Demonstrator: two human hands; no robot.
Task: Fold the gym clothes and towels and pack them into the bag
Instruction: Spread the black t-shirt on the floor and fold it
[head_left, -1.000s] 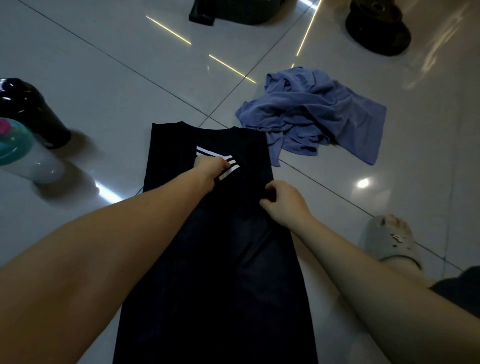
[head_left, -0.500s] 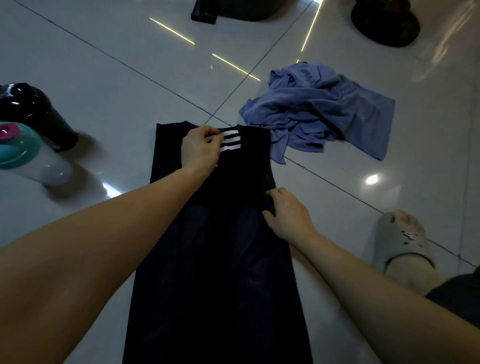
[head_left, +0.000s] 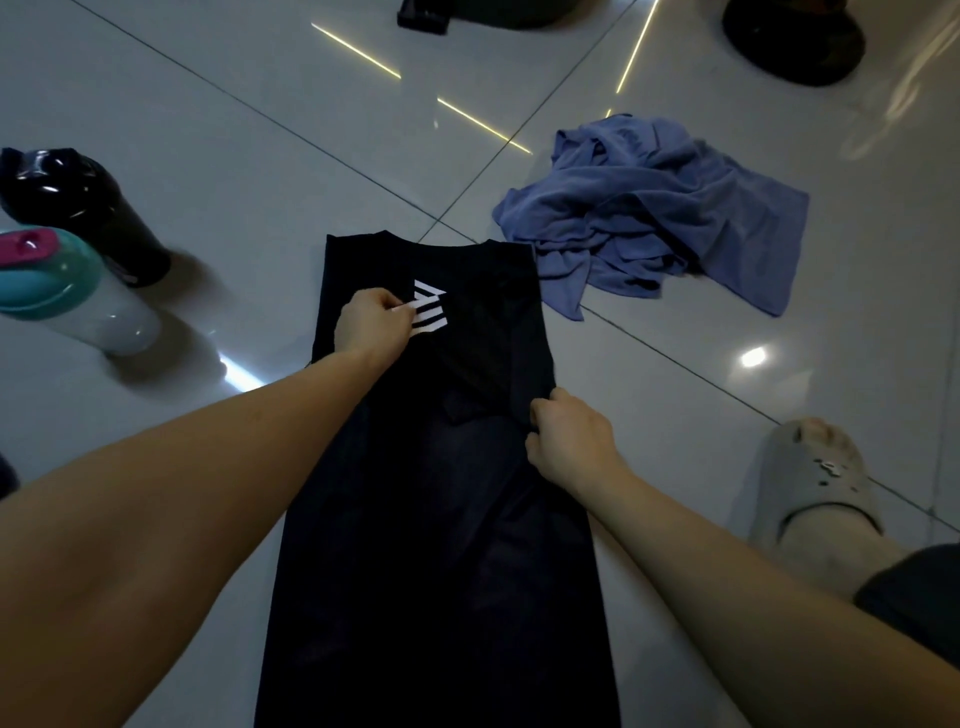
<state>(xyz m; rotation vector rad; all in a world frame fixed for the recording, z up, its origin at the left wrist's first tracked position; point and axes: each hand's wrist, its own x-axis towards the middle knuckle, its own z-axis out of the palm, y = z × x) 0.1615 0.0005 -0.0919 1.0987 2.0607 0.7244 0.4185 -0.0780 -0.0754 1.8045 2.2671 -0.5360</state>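
A black sleeveless shirt (head_left: 441, 519) with white stripes near its collar lies flat and lengthwise on the tiled floor, its sides folded in. My left hand (head_left: 371, 327) pinches the fabric just left of the stripes. At the shirt's right edge, about halfway along, my right hand (head_left: 569, 441) grips the cloth. A crumpled blue towel (head_left: 660, 208) lies on the floor beyond the shirt to the right. A dark bag (head_left: 498, 13) is partly visible at the top edge.
Two bottles stand on the left: a black one (head_left: 88, 208) and a white one with a teal lid (head_left: 78, 296). A foot in a grey slipper (head_left: 815, 483) rests at the right. A dark round object (head_left: 795, 39) sits at the top right.
My left hand has drawn back from the collar toward me, staying beside the stripes. My right hand's fingers have curled onto the shirt's right edge.
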